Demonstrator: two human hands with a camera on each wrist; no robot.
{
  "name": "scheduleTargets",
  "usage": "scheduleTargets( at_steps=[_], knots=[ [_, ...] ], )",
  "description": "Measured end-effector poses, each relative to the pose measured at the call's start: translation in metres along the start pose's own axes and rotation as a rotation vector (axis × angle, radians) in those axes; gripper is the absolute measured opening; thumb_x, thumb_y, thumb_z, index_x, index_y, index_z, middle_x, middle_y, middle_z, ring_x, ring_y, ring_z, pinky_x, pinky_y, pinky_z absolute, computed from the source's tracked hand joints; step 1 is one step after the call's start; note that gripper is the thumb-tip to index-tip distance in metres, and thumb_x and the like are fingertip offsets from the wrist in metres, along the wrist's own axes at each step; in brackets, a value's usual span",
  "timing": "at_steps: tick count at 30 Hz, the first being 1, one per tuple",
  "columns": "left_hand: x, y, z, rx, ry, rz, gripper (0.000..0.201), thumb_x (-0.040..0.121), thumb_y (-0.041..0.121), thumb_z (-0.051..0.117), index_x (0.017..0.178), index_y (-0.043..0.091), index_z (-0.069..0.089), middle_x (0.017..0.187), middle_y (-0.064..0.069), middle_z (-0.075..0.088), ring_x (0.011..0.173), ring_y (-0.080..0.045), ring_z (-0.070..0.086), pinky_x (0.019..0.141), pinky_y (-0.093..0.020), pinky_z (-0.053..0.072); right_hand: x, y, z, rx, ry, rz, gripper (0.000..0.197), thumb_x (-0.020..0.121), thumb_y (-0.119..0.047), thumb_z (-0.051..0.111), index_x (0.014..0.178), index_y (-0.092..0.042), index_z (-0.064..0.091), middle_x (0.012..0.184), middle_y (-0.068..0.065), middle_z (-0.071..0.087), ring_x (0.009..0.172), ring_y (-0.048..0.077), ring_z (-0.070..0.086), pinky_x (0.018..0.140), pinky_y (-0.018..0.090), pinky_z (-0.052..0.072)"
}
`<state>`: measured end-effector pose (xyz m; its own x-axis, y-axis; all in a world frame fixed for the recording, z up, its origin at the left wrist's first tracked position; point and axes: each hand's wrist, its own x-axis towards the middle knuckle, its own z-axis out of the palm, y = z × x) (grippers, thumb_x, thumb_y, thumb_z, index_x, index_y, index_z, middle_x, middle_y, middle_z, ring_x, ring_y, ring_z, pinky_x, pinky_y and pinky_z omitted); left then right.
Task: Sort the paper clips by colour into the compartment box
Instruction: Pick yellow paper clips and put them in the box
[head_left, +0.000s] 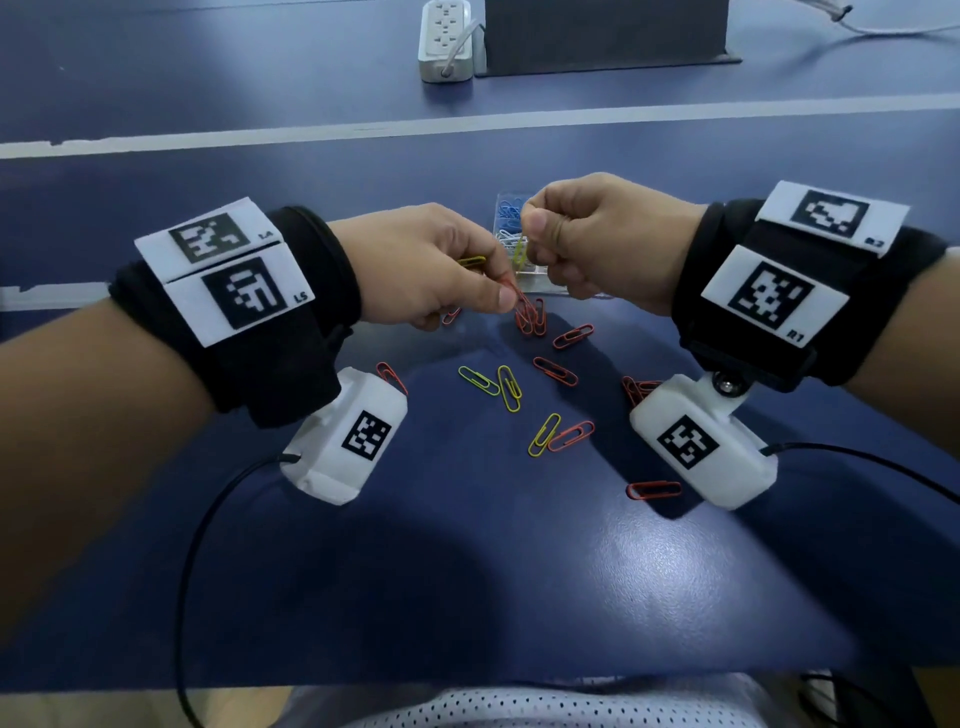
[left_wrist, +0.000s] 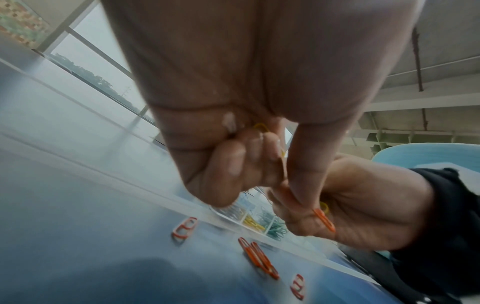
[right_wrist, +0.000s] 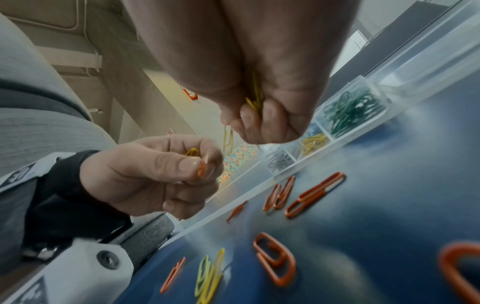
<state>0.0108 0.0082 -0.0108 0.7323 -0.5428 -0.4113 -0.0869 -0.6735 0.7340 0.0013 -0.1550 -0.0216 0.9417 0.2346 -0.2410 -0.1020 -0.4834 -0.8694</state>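
- Left hand (head_left: 431, 265): thumb and forefinger are pinched on an orange wire paper clip (head_left: 521, 306); a yellow wire clip (head_left: 471, 261) is tucked among the curled fingers behind.
- Right hand (head_left: 592, 241): fingers are curled round a small bunch of yellow wire paper clips (right_wrist: 255, 96), with one clip dangling below the fist.
- Location: both hands are raised above the dark blue table (head_left: 467, 545), just in front of the clear plastic compartment box (right_wrist: 335, 131); its cells already hold green, yellow, blue and silvery-white clips.
- Loose orange and yellow clips (head_left: 511, 387) lie scattered on the table between the wrists.
- Orientation: the pinched orange clip hangs steeply, long axis nearly upright, its lower rounded end towards the table among two other orange clips lying there.
- Risk 1: the dangling yellow clip appears only loosely caught; it may fall and land in a wrong cell.
- Risk 2: the left hand carries two colours; releasing both together would mix them.
- Risk 3: wire loops may interlock, so that one clip drags a neighbour along.
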Motion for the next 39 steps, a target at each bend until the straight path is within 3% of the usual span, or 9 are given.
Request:
scheduleTargets(
  at_steps=[10, 14, 17, 21, 26, 28, 33, 37, 39],
  knots=[
    [0.004, 0.007, 0.002, 0.33, 0.097, -0.044, 0.023, 0.072, 0.041, 0.073, 0.064, 0.023, 0.062, 0.039, 0.012, 0.052, 0.034, 0.001, 0.043, 0.045, -0.01, 0.037, 0.0, -0.008, -0.014, 0.136, 0.08, 0.108, 0.021, 0.094, -0.011, 0.043, 0.074, -0.012, 0.047, 0.07, 0.01, 0.055, 0.048, 0.013, 0.032, 0.043, 0.019, 0.025],
    [0.005, 0.007, 0.005, 0.434, 0.133, -0.061, 0.022, 0.076, 0.043, 0.068, 0.07, 0.023, 0.059, 0.051, 0.007, 0.055, 0.044, 0.0, 0.048, 0.054, -0.022, 0.036, 0.005, -0.006, -0.021, 0.006, 0.169, 0.099, 0.019, 0.086, -0.009, 0.047, 0.068, -0.008, 0.053, 0.076, 0.017, 0.057, 0.05, 0.019, 0.038, 0.046, 0.024, 0.03],
    [0.009, 0.015, 0.006, 0.418, 0.185, -0.054, 0.014, 0.087, 0.029, 0.05, 0.09, 0.019, 0.06, 0.066, 0.004, 0.056, 0.06, -0.013, 0.049, 0.058, -0.023, 0.038, 0.01, -0.008, -0.028, -0.301, 0.192, 0.07, 0.019, 0.084, -0.017, 0.051, 0.07, -0.013, 0.063, 0.07, 0.004, 0.062, 0.059, 0.019, 0.05, 0.062, 0.031, 0.046],
    [0.02, 0.025, 0.004, 0.449, 0.236, -0.073, 0.027, 0.091, 0.02, 0.036, 0.111, 0.015, 0.053, 0.075, 0.003, 0.048, 0.076, -0.022, 0.046, 0.068, -0.029, 0.035, 0.013, -0.02, -0.031, -0.513, 0.202, 0.081, 0.016, 0.087, -0.015, 0.05, 0.086, -0.022, 0.064, 0.071, -0.006, 0.062, 0.062, 0.011, 0.056, 0.072, 0.025, 0.049],
    [0.033, 0.044, 0.0, 0.526, 0.256, -0.022, 0.03, 0.092, 0.01, 0.041, 0.116, 0.013, 0.057, 0.111, -0.005, 0.06, 0.102, -0.025, 0.053, 0.087, -0.031, 0.039, 0.017, -0.034, -0.028, -0.623, 0.171, 0.148, 0.017, 0.08, -0.01, 0.064, 0.092, -0.015, 0.074, 0.086, 0.002, 0.074, 0.087, 0.019, 0.069, 0.09, 0.038, 0.054],
    [0.037, 0.051, -0.001, 0.573, 0.263, -0.006, 0.032, 0.092, 0.01, 0.043, 0.119, 0.013, 0.061, 0.116, -0.009, 0.063, 0.107, -0.029, 0.056, 0.09, -0.033, 0.043, 0.017, -0.037, -0.028, -0.582, 0.191, 0.158, 0.016, 0.082, -0.011, 0.062, 0.092, -0.013, 0.074, 0.091, 0.006, 0.075, 0.09, 0.019, 0.07, 0.089, 0.036, 0.054],
    [0.039, 0.053, -0.002, 0.522, 0.271, -0.007, 0.022, 0.085, 0.017, 0.056, 0.096, 0.033, 0.065, 0.086, 0.005, 0.067, 0.086, -0.021, 0.065, 0.086, -0.033, 0.052, 0.014, -0.036, -0.034, -0.493, 0.197, 0.172, 0.027, 0.078, -0.001, 0.057, 0.098, -0.01, 0.071, 0.093, 0.01, 0.074, 0.09, 0.024, 0.071, 0.085, 0.04, 0.057],
    [0.041, 0.053, 0.002, 0.405, 0.259, 0.026, 0.026, 0.077, 0.01, 0.061, 0.088, 0.034, 0.063, 0.096, 0.001, 0.073, 0.087, -0.02, 0.069, 0.089, -0.04, 0.054, 0.016, -0.03, -0.038, -0.349, 0.2, 0.167, 0.028, 0.083, -0.005, 0.053, 0.109, -0.007, 0.064, 0.09, 0.005, 0.064, 0.053, 0.008, 0.062, 0.047, 0.017, 0.054],
    [0.042, 0.054, 0.002, 0.36, 0.278, 0.041, 0.031, 0.076, 0.01, 0.063, 0.09, 0.038, 0.063, 0.096, 0.003, 0.073, 0.088, -0.019, 0.069, 0.089, -0.039, 0.054, 0.015, -0.028, -0.039, -0.244, 0.216, 0.176, 0.03, 0.087, -0.006, 0.049, 0.115, -0.004, 0.06, 0.093, 0.008, 0.061, 0.054, 0.009, 0.059, 0.044, 0.016, 0.052]
  ],
)
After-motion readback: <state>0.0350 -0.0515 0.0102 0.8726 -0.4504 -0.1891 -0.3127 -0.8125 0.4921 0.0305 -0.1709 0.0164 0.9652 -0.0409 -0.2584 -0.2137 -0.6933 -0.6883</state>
